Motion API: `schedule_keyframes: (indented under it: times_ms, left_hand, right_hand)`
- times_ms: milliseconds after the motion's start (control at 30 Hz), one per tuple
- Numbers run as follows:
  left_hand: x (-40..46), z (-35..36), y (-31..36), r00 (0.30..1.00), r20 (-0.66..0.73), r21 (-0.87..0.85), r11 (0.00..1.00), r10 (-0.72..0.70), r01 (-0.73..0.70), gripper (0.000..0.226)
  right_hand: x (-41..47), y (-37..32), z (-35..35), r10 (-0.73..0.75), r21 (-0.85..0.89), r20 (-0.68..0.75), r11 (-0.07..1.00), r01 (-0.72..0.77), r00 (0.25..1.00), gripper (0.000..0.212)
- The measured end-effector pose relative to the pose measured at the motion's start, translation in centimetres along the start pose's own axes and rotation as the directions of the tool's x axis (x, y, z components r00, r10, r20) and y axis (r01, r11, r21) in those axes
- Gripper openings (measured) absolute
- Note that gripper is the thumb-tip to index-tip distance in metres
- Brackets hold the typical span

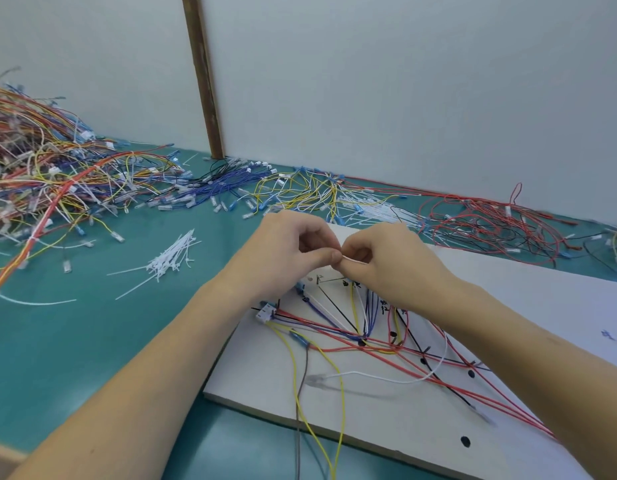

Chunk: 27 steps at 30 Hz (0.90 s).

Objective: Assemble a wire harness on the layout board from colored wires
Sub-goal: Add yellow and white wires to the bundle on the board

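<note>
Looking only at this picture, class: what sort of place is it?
Probably a wire harness assembly workbench: a marked layout board carrying routed wires, loose coloured wires heaped on the green mat, and a bundle of cable ties.

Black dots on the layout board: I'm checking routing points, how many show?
5 black dots: four among the crossing wires, the last alone near the front edge of the layout board. Wires or the right forearm may hide more.

Wire-harness workshop bench: green mat [92,341], loose wire heaps [58,174], cable ties [172,258], layout board [386,403].
</note>
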<state>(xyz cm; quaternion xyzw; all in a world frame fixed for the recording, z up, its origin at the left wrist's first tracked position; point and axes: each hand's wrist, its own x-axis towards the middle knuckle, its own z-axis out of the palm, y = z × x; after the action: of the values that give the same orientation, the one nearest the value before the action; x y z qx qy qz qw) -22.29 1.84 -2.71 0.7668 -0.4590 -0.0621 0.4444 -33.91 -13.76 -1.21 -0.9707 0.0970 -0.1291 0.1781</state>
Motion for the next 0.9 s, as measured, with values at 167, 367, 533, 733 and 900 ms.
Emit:
schedule_keyframes:
  times_ms: [167,367,533,733,900]
  left_hand:
    - [0.1,-1.4,-0.9,0.982,0.161,-0.024,0.995,-0.094,0.099,0.008]
    - [0.0,-2.0,-1.6,0.953,0.262,-0.099,0.979,-0.149,0.180,0.011]
    - [0.3,-2.1,-2.0,0.945,0.291,-0.061,0.983,-0.147,0.171,0.016]
    - [0.4,-2.0,-2.0,0.934,0.319,-0.020,0.984,-0.161,0.177,0.018]
    - [0.4,-2.2,-1.7,0.927,0.334,0.019,0.985,-0.170,0.174,0.023]
  right_hand:
    - [-1.0,0.1,-0.3,-0.004,0.108,0.059,0.994,-0.002,0.998,0.014]
    - [-2.6,-0.2,0.1,-0.083,0.065,0.049,0.995,0.080,0.995,0.012]
    - [-3.4,-0.7,0.7,-0.147,0.022,0.085,0.989,0.146,0.985,0.018]
    - [-3.5,-0.9,1.3,-0.173,-0.041,0.110,0.983,0.179,0.979,0.020]
    - [-3.5,-1.2,1.3,-0.179,-0.084,0.145,0.978,0.192,0.973,0.024]
